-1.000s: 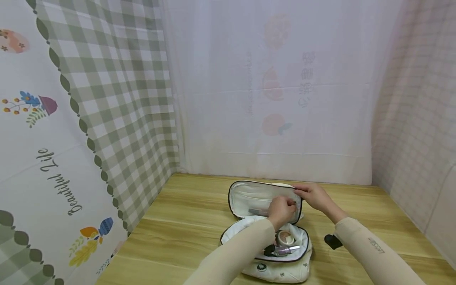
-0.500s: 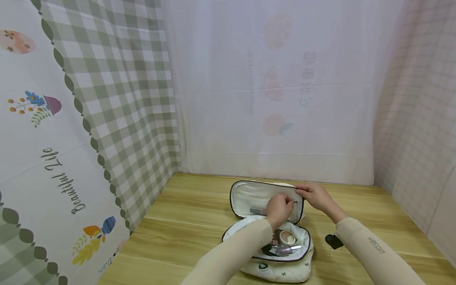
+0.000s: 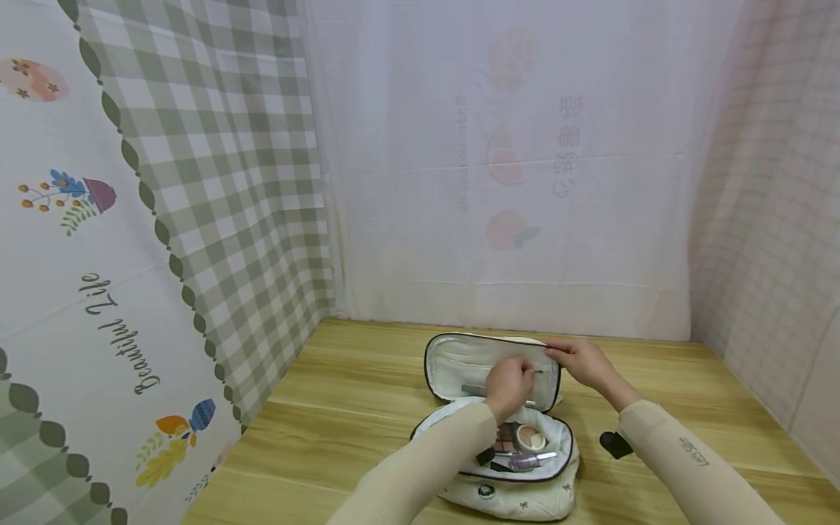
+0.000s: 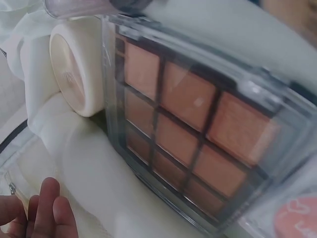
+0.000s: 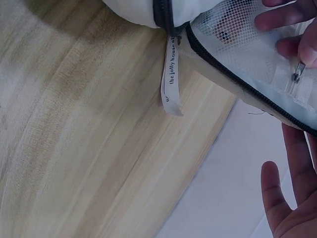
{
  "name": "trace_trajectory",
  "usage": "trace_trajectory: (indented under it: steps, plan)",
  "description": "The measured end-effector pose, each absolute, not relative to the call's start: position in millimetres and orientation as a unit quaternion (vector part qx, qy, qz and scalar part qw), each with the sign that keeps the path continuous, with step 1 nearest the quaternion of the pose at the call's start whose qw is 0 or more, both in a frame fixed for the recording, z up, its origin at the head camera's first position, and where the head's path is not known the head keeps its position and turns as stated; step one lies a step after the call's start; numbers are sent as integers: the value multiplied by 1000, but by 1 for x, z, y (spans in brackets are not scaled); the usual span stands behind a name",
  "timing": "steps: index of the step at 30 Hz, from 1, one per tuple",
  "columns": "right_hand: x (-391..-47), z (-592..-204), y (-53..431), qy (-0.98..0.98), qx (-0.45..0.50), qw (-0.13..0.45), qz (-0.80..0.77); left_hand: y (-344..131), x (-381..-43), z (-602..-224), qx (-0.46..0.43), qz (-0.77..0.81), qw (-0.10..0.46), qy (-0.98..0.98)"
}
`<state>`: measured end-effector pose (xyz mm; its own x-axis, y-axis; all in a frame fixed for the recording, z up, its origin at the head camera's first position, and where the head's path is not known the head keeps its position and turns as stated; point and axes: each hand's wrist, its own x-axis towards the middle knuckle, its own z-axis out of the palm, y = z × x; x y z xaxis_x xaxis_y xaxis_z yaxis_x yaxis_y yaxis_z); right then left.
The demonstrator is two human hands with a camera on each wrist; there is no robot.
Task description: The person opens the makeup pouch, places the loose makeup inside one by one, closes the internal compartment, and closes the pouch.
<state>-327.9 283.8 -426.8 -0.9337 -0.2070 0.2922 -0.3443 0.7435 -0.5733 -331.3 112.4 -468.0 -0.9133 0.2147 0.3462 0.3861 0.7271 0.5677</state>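
Observation:
A cream cosmetic bag (image 3: 505,503) lies with its lid (image 3: 459,368) raised. My left hand (image 3: 508,383) is in front of the lid's mesh pocket, fingers loosely bent. Its fingertips are right beside a small metal zipper pull (image 5: 298,72), which the thumb overlaps in the right wrist view. My right hand (image 3: 584,361) holds the lid's upper right corner by its edge. Inside the bag are an eyeshadow palette (image 4: 178,134), a round compact (image 3: 530,437) and a purple-and-silver tube (image 3: 525,462). A grey flat strip (image 3: 472,391) shows low in the lid, partly behind the left hand.
A small black object (image 3: 615,445) lies on the wooden table (image 3: 315,437) right of the bag, near the right sleeve. A fabric tag (image 5: 171,79) hangs from the bag's side. Patterned cloth curtains (image 3: 262,182) close in the table's back and sides.
My left hand has moved a little left along the lid, leaving the zipper pull visible to the right of its fingertips. The right hand keeps its hold on the lid's corner.

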Motion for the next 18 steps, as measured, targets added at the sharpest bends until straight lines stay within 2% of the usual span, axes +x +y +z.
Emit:
trace_trajectory:
  steps: [12, 18]
  plan:
    - [-328, -424, 285, -933, 138, 94, 318, 95, -335, -468, -177, -331, 134, -917]
    - [-328, -425, 283, -932, 138, 90, 323, 86, -335, -467, -177, -342, 120, -915]
